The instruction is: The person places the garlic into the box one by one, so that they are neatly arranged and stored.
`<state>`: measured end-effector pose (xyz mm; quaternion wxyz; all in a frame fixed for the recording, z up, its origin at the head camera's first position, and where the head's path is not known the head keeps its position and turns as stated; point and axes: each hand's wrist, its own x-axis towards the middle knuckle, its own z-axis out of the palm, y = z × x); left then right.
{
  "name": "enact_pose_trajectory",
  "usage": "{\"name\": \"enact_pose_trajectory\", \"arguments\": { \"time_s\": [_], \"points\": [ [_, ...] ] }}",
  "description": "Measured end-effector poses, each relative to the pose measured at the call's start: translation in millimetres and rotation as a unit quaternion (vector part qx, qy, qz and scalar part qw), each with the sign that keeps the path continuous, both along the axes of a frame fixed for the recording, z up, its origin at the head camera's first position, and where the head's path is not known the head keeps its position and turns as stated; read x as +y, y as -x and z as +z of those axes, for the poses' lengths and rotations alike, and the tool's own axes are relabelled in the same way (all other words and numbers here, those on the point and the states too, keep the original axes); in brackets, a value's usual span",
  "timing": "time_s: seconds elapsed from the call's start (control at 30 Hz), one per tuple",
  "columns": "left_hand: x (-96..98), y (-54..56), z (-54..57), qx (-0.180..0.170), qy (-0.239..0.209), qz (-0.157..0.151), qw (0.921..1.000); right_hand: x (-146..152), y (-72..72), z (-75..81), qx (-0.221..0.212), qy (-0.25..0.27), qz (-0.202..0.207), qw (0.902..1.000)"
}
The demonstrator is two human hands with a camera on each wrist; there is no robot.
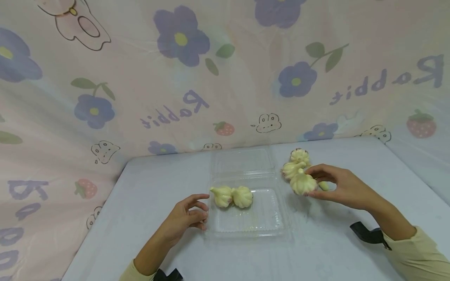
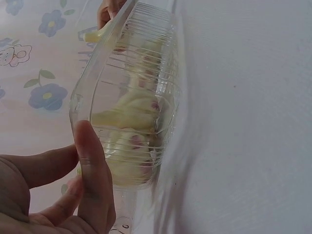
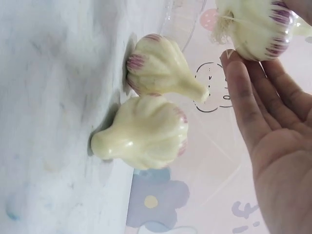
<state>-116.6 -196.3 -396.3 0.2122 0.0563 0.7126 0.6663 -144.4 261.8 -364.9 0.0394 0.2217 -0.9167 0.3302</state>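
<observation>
A clear plastic container [image 1: 246,232] lies on the table with its hinged lid [image 1: 242,162] folded back. Two pale garlic bulbs [image 1: 242,197] sit side by side in its left part. At the container's left rim is my left hand [image 1: 188,214]; thumb and finger pinch that rim [image 2: 75,100] in the left wrist view. To the container's right, my right hand [image 1: 339,185] holds another garlic bulb [image 1: 302,182] between thumb and fingers, raised above the table. Purple streaks and root hairs show on this bulb [image 3: 253,29] in the right wrist view.
Beyond the held bulb, more garlic bulbs [image 1: 300,156] lie on the white table [image 1: 168,175]. A yellowish-green piece [image 1: 323,186] shows partly behind my right hand. Flowered cloth [image 1: 239,93] hangs along the table's back edge. Black straps [image 1: 367,233] sit at both wrists.
</observation>
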Motion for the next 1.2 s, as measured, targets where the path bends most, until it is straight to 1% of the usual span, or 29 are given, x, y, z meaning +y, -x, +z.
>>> {"name": "enact_pose_trajectory", "arguments": {
  "time_s": [0.23, 0.5, 0.8, 1.0, 1.2],
  "points": [
    [1.3, 3.6, 1.9, 0.009, 0.007, -0.008, 0.9999, -9.2, -0.1, -0.9, -0.026, 0.013, -0.009, 0.9995],
    [2.1, 4.1, 2.0, 0.008, 0.004, -0.007, 0.9999, -25.7, 1.8, 2.8, -0.053, 0.055, -0.003, 0.9971],
    [0.1, 1.7, -1.9, 0.0, 0.004, 0.004, 1.0, -37.2, 9.8, 1.2, -0.048, 0.064, 0.017, 0.9967],
    [-0.4, 0.2, -1.6, -0.001, 0.004, 0.0, 1.0, -42.3, 13.2, -1.7, -0.053, 0.08, 0.025, 0.9951],
    [-0.1, 0.1, -1.1, 0.001, 0.007, -0.001, 1.0, -48.4, 13.9, -1.3, -0.051, 0.081, 0.021, 0.9951]
  ]
}}
